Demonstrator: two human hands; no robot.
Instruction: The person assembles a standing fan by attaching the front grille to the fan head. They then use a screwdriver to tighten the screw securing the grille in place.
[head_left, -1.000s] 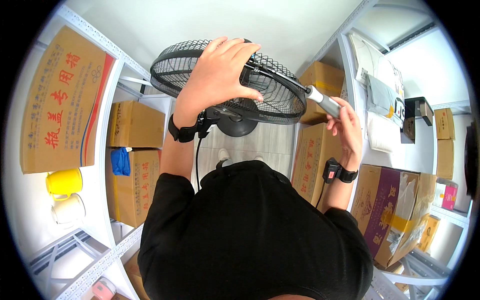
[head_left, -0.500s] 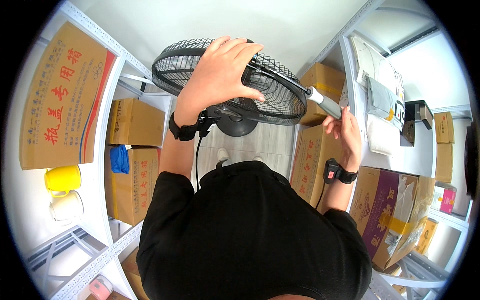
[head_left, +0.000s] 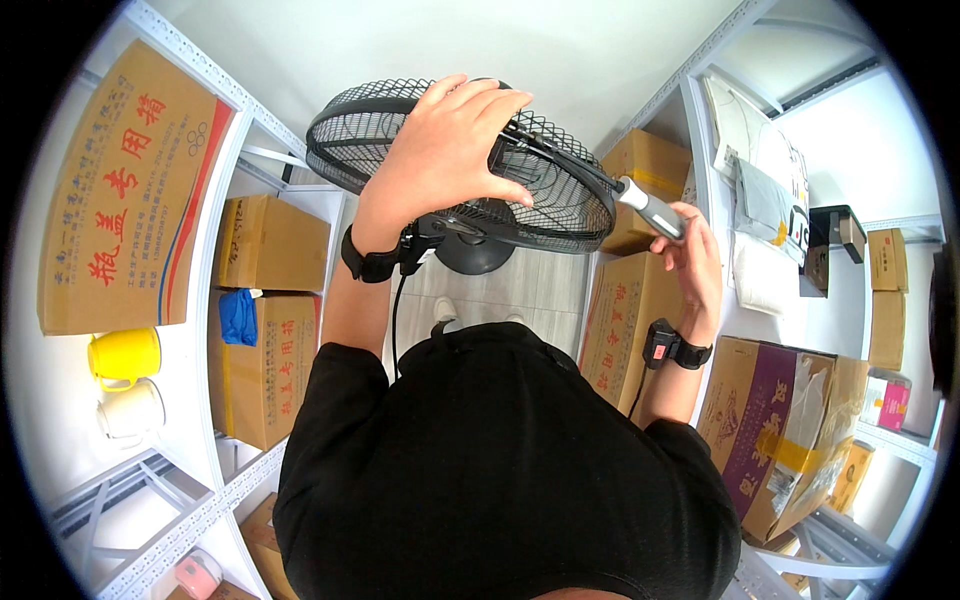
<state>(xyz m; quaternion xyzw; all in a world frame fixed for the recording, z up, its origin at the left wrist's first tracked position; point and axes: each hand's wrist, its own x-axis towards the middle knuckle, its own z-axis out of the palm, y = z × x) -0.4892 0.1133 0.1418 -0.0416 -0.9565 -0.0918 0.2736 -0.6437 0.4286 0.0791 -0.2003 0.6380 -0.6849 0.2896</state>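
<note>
A black fan (head_left: pixel 375 120) with a round wire cage stands in front of me on a dark round base (head_left: pixel 474 257). My left hand (head_left: pixel 450 150) lies across the cage near its middle, thumb and fingers spread in a wide curve around the dark centre part. My right hand (head_left: pixel 692 250) has its fingertips curled around the end of a screwdriver (head_left: pixel 655 212) with a grey and white handle. Its long thin shaft runs left across the cage toward the centre; my left hand is close to where it ends, and the tip cannot be made out.
Shelves flank both sides. On the left are a large carton (head_left: pixel 125 190), a yellow mug (head_left: pixel 125 357), a white mug (head_left: pixel 132 412) and stacked cartons (head_left: pixel 270 245). On the right are grey packages (head_left: pixel 762 200) and a purple-banded carton (head_left: pixel 770 430). A white wall stands behind the fan.
The screwdriver's handle end has dropped slightly toward me, and my right fingers have shifted around it. The left hand and fan have barely moved.
</note>
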